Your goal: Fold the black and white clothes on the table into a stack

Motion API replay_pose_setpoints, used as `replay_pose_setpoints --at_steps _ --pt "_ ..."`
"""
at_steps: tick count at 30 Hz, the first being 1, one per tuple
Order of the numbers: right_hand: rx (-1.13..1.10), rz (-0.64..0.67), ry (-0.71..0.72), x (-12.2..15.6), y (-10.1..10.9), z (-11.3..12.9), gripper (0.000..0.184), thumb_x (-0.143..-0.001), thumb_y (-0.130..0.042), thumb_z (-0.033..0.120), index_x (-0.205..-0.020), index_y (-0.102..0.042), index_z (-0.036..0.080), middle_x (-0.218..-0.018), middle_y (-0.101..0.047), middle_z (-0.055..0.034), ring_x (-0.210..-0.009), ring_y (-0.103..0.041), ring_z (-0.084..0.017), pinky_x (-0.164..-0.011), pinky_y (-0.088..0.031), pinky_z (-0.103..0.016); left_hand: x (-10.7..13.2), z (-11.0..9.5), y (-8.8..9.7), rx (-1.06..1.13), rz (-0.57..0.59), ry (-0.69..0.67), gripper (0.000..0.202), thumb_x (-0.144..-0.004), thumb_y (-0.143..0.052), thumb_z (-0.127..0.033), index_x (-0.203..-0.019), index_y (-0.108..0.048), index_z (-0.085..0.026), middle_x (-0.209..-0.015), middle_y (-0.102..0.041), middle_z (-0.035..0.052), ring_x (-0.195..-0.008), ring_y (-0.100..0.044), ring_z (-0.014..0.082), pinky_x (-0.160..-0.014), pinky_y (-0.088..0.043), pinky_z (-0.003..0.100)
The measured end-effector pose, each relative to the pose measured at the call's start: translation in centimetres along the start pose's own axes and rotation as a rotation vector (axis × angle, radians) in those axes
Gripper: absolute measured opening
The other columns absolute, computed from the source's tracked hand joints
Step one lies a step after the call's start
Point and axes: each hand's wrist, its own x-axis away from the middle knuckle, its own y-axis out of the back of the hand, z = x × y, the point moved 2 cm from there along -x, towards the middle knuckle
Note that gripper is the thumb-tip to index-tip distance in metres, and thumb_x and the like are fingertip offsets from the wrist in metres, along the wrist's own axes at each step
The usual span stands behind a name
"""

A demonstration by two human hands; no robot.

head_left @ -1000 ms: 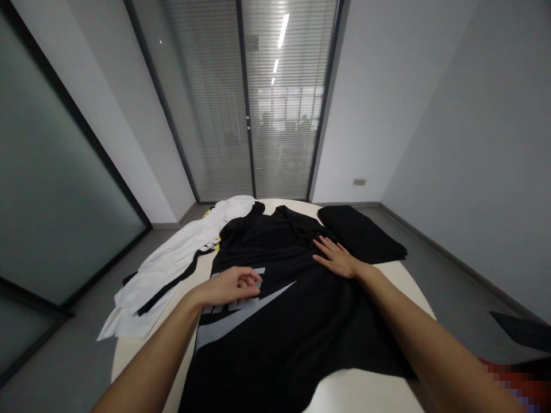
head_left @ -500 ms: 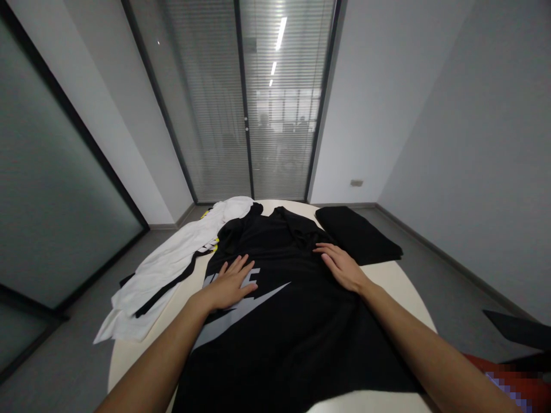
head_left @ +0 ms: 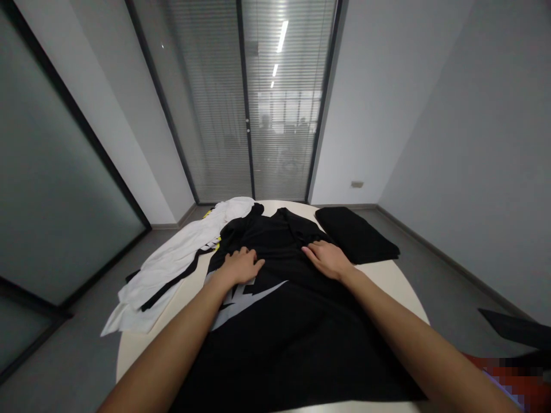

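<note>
In the head view, the black shirt (head_left: 297,338) lies spread across the middle of the bench (head_left: 400,289), between a white garment (head_left: 176,258) overhanging the left edge and a folded black cloth (head_left: 357,235) at far right. Bare surface runs along the right edge. The left hand (head_left: 241,266) has a half-curled grip, thumb apart, on the shirt; the right hand (head_left: 329,258), a flatter one, touches it nearer the cloth. Whether either pinches fabric, I cannot tell.

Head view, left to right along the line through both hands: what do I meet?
Rumpled white fabric garment, left hand, black fabric shirt with grey print where it shows between the hands, right hand, folded black cloth rectangle.
</note>
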Motion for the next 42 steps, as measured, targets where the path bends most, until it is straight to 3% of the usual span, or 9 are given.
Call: replay_pose_setpoints --at_steps 4,9,15,22,27,31,36,40,42 --pt "-0.043 -0.035 -0.058 -1.3 -0.7 0.6 0.058 -0.106 -0.019 0.053 -0.098 -0.069 0.023 -0.102 -0.071 -0.0096 -0.102 -0.065 -0.024 -0.087 -0.051 -0.034 -1.7 -2.3 -0.7 -0.016 -0.216 0.135 0.054 -0.099 -0.034 -0.052 -0.120 -0.062 -0.011 -0.129 -0.058 0.0237 -0.122 -0.054 0.0402 -0.098 -0.043 0.054" --pt "-0.155 -0.125 -0.088 0.1 -2.1 0.0 0.055 -0.107 -0.017 0.049 -0.106 -0.066 0.024 -0.107 -0.070 -0.0067 -0.106 -0.062 -0.022 -0.093 -0.049 -0.034 -0.9 -2.3 -2.4 0.071 -0.576 -0.004 0.040 -0.102 -0.035 -0.037 -0.124 -0.061 -0.017 -0.133 -0.057 0.0153 -0.125 -0.052 0.0306 -0.109 -0.038 0.045" --pt "-0.217 -0.180 -0.080 1.8 -2.1 -0.1 0.051 -0.107 -0.019 0.047 -0.114 -0.065 0.025 -0.114 -0.068 -0.0072 -0.107 -0.061 -0.023 -0.097 -0.048 -0.037 0.6 -1.2 -3.7 0.115 -0.536 -0.118 0.044 -0.103 -0.033 -0.039 -0.133 -0.057 -0.016 -0.146 -0.051 0.0143 -0.138 -0.044 0.0284 -0.117 -0.031 0.045" --pt "-0.115 -0.148 -0.109 3.0 -2.7 1.4 0.057 -0.097 -0.046 0.044 -0.148 -0.043 0.019 -0.147 -0.051 -0.0129 -0.130 -0.048 -0.031 -0.104 -0.043 -0.044 1.6 -1.4 -5.5 0.022 -0.296 -0.023 0.063 -0.099 -0.039 -0.049 -0.154 -0.037 -0.021 -0.164 -0.027 0.0140 -0.150 -0.022 0.0432 -0.117 -0.020 0.066" --pt "0.008 -0.027 -0.166 4.4 -2.0 3.1 0.070 -0.094 -0.047 0.044 -0.159 -0.027 0.026 -0.150 -0.048 -0.0142 -0.128 -0.047 -0.035 -0.098 -0.042 -0.050 2.9 -1.9 -4.9 -0.055 -0.178 0.052 0.061 -0.094 -0.042 -0.047 -0.150 -0.044 -0.021 -0.161 -0.033 0.0157 -0.147 -0.025 0.0468 -0.109 -0.026 0.072" --pt "0.039 0.096 -0.161 4.8 -0.7 4.1 0.079 -0.090 -0.052 0.051 -0.160 -0.023 0.030 -0.149 -0.047 -0.0145 -0.128 -0.047 -0.038 -0.093 -0.044 -0.050 3.2 -2.7 -2.7 -0.105 -0.116 0.085 0.056 -0.092 -0.044 -0.049 -0.138 -0.054 -0.019 -0.144 -0.050 0.0203 -0.130 -0.048 0.0458 -0.098 -0.042 0.065" --pt "0.008 0.119 -0.358 2.7 0.9 4.1 0.090 -0.088 -0.045 0.075 -0.156 -0.032 0.017 -0.127 -0.062 -0.0202 -0.111 -0.061 -0.037 -0.089 -0.045 -0.045 1.6 -3.3 -1.0 -0.138 -0.202 0.179 0.051 -0.094 -0.046 -0.048 -0.126 -0.060 -0.011 -0.125 -0.060 0.0225 -0.115 -0.059 0.0406 -0.095 -0.047 0.055" --pt "0.074 -0.016 -0.384 -0.2 1.2 4.1 0.055 -0.097 -0.044 0.058 -0.127 -0.060 0.014 -0.120 -0.064 -0.0185 -0.108 -0.062 -0.033 -0.085 -0.046 -0.038 -0.1 -3.1 -2.3 -0.102 -0.435 0.148 0.053 -0.093 -0.050 -0.038 -0.141 -0.052 -0.015 -0.148 -0.047 0.0212 -0.136 -0.045 0.0372 -0.111 -0.035 0.053" --pt "0.096 -0.073 -0.315 -1.8 0.8 4.1 0.040 -0.099 -0.048 0.047 -0.116 -0.065 0.015 -0.117 -0.066 -0.0165 -0.111 -0.060 -0.031 -0.088 -0.046 -0.037 -0.7 -2.7 -3.7 -0.059 -0.420 0.136 0.058 -0.095 -0.049 -0.039 -0.149 -0.045 -0.019 -0.159 -0.036 0.0176 -0.145 -0.034 0.0378 -0.116 -0.029 0.055"
